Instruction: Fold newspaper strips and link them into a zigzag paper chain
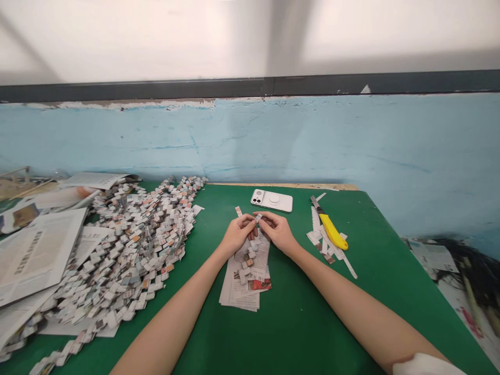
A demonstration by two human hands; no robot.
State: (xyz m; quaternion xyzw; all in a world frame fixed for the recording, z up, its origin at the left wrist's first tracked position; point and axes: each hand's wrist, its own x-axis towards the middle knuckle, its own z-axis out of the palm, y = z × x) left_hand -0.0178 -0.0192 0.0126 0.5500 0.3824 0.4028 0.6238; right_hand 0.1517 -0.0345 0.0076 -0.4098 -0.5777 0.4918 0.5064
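Note:
My left hand (pixel 239 233) and my right hand (pixel 276 229) meet over the middle of the green table. Between their fingertips they pinch the top end of a folded-paper chain (pixel 249 255), made of small zigzag links of printed paper. The chain hangs down toward me over a stack of cut newspaper sheets (pixel 239 298). A small paper strip (pixel 238 211) sticks up just beyond my left hand. Both hands are closed, with thumbs and index fingers pressed on the paper; the exact fold between them is too small to make out.
A big heap of folded-paper chain (pixel 133 250) covers the left, beside newspaper sheets (pixel 39 255). A white phone (pixel 272 200) lies beyond my hands. To the right, a yellow utility knife (pixel 332 230) rests on loose paper strips (pixel 324 247). A blue wall (pixel 250 140) stands behind the green table (pixel 304 323).

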